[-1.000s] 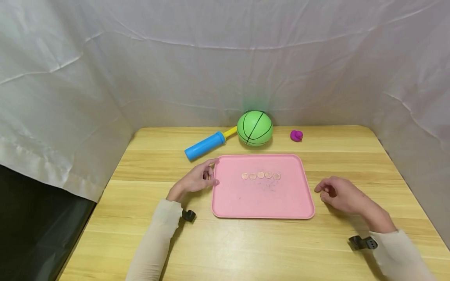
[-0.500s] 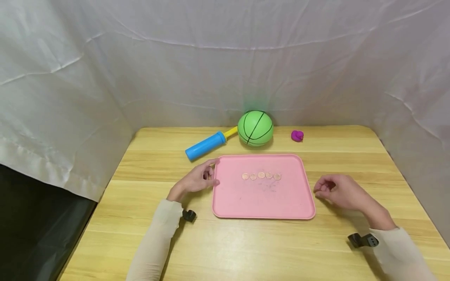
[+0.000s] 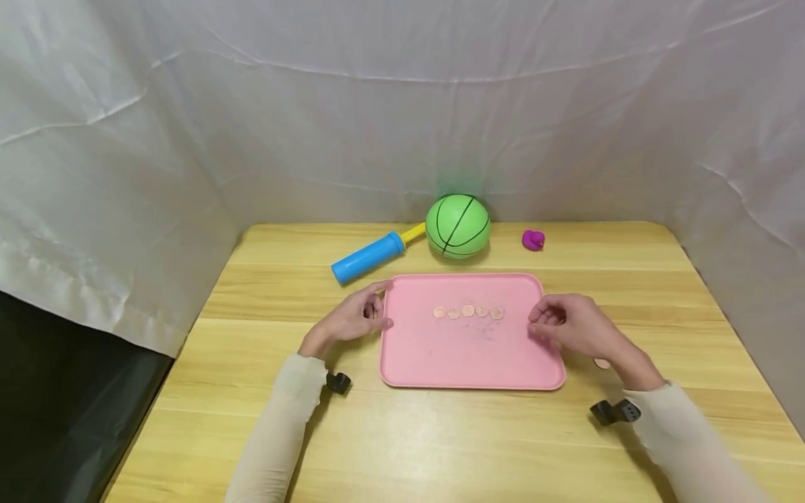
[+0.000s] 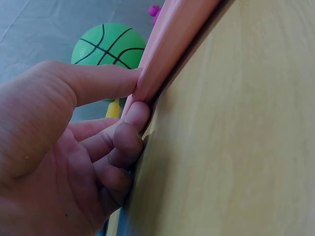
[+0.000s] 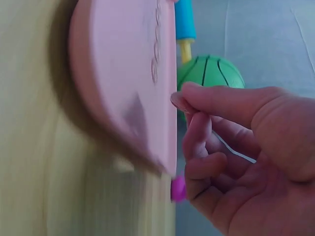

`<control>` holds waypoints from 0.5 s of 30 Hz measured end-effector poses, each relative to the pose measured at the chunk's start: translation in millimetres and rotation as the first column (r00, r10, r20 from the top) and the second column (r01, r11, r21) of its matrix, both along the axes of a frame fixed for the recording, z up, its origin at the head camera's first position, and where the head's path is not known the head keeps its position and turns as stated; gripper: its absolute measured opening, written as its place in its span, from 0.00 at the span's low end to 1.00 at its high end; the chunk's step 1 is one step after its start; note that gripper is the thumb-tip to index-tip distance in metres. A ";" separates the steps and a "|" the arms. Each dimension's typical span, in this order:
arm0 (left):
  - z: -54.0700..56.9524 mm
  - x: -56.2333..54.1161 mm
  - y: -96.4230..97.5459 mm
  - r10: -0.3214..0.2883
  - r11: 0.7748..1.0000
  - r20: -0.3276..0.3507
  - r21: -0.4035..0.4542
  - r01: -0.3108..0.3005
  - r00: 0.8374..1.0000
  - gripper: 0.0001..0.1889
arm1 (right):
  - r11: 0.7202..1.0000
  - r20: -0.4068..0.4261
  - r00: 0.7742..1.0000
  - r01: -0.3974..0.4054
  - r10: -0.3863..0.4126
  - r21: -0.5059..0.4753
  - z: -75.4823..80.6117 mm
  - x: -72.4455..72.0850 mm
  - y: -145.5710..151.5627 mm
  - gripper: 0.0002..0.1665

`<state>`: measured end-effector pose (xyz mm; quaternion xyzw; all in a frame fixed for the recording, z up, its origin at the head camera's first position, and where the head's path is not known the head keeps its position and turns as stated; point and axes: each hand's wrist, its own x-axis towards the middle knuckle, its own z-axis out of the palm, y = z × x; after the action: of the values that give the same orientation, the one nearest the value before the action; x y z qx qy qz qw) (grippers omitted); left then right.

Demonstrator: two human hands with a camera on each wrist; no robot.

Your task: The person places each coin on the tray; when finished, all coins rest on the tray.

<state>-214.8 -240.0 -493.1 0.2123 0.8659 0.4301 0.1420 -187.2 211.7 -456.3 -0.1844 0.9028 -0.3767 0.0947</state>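
Coin [image 5: 179, 102] pinched by R hand [image 3: 577, 325], tray [image 3: 465, 363] by L hand [image 3: 348, 318]; coin prob. light, stiff, slick, best held @ edge.

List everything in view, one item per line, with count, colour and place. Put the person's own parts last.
rectangular shallow tray: one, pink, on the table
thin round coins: five, copper-coloured, in a row on the tray
similar coin: one, copper-coloured, right of the tray, partly hidden
thin disc: one, brownish, probably another coin, pinched in the right-hand grip
cylindrical pump: one, blue and yellow, left of the ball
round ball: one, green with black lines, behind the tray
toy duck: one, purple, right of the ball
wooden table: one, light brown, underneath
satiny fabric: grey, around the table
wrist cameras: two, black, one per wrist
sleeves: two, cream, on both arms
left-hand grip: one, bare, at the tray's left rim
right-hand grip: one, bare, by the tray's right edge
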 end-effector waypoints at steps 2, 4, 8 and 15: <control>1.0 -0.7 -0.2 0.001 1.000 0.002 -0.004 -0.001 1.000 0.44 | 1.000 0.005 1.000 -0.004 0.004 -0.025 -0.7 -3.9 -11.1 0.06; 1.4 -1.1 -0.3 0.002 1.000 0.001 -0.006 -0.002 1.000 0.43 | 0.999 0.007 1.000 -0.017 0.018 -0.046 -1.5 -7.5 -22.7 0.06; 0.0 -1.0 -0.3 0.001 1.000 0.002 -0.001 -0.001 1.000 0.43 | 0.996 0.006 0.998 -0.055 0.056 -0.065 -4.6 -14.7 -44.3 0.05; 1.1 1.2 -0.1 -0.002 1.000 -0.001 0.007 0.002 1.000 0.44 | 0.993 -0.017 0.997 -0.075 0.074 -0.093 -8.3 -25.2 -76.1 0.06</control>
<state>-213.6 -240.0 -492.1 0.2137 0.8643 0.4329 0.1412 -212.5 135.6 -464.6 -0.2249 0.8772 -0.4136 0.0937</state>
